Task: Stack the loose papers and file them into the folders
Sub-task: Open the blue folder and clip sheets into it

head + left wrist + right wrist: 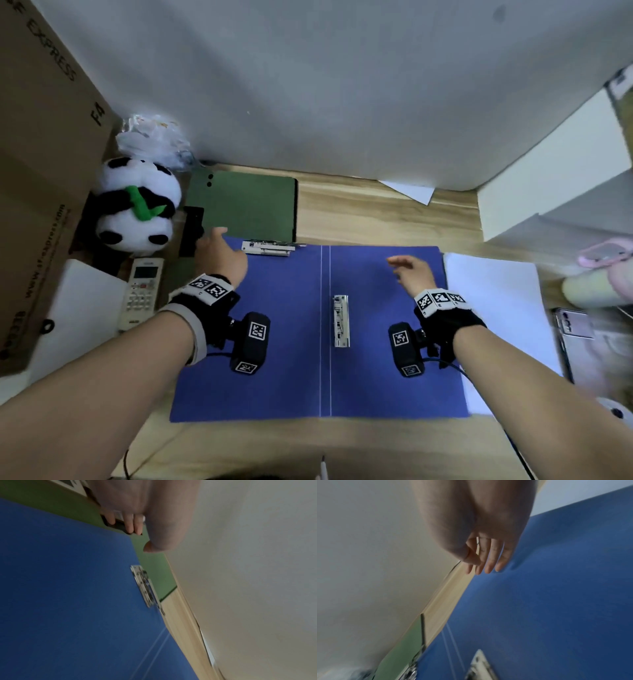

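Observation:
A blue folder (291, 342) lies spread flat on the wooden desk, with a metal clip (341, 320) by its spine and another clip (268, 247) at its far left edge. Behind it lies a shut green folder (246, 205). White loose papers (496, 308) lie just right of the blue folder. My left hand (219, 251) hovers over the blue folder's far left corner, fingers relaxed, holding nothing; in the left wrist view its fingertips (132, 527) are over a black object. My right hand (411, 272) hovers above the right half, fingers (488, 566) straight and empty.
A panda plush (137, 205), a remote control (142, 291) and a cardboard box (37, 171) crowd the left side. A phone (572, 329) and pink items (606, 257) sit at the right. One sheet of paper (409, 190) lies by the back wall.

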Available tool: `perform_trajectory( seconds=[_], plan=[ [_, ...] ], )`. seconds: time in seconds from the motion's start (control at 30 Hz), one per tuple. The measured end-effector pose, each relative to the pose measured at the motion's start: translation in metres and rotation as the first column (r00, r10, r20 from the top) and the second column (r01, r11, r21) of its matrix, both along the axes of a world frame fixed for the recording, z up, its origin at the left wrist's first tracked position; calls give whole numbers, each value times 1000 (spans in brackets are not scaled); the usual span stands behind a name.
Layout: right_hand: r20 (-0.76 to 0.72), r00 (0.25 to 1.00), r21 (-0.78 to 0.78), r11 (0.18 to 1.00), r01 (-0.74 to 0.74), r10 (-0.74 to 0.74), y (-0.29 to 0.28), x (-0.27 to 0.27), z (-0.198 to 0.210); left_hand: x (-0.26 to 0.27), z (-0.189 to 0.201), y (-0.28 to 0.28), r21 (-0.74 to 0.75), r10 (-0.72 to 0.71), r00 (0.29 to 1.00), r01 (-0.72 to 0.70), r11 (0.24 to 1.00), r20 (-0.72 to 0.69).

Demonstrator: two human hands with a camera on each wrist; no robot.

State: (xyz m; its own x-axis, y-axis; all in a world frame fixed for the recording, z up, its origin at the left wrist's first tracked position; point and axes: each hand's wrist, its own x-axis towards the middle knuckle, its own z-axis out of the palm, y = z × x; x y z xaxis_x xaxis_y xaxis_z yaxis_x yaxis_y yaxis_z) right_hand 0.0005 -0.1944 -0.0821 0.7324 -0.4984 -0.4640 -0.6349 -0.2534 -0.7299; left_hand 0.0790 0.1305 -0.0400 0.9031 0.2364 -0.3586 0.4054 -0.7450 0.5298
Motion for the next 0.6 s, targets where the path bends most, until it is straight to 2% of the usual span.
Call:
perform_trajectory(
  seconds=[0.1,0.23,0.37,0.5,0.6],
  plan=[
    [5,995,-38,994,103,-103,-28,-46,-6,-20,4,-42,-143,-74,996,79,987,46],
    [17,975,-144,965,221,-221,-64,-101,0,-60,7,-107,-291,-217,976,200,935,-27],
    [-52,934,-221,917,334,-353,-107,-148,6,-101,-1,-174,-402,-371,925,310,862,-80],
    [-131,889,-326,866,380,-439,-151,-169,9,-133,-11,-232,-482,-474,870,361,799,-134],
    [-207,871,-387,855,346,-446,-180,-177,11,-151,-14,-269,-513,-504,844,356,781,-182]
  ],
)
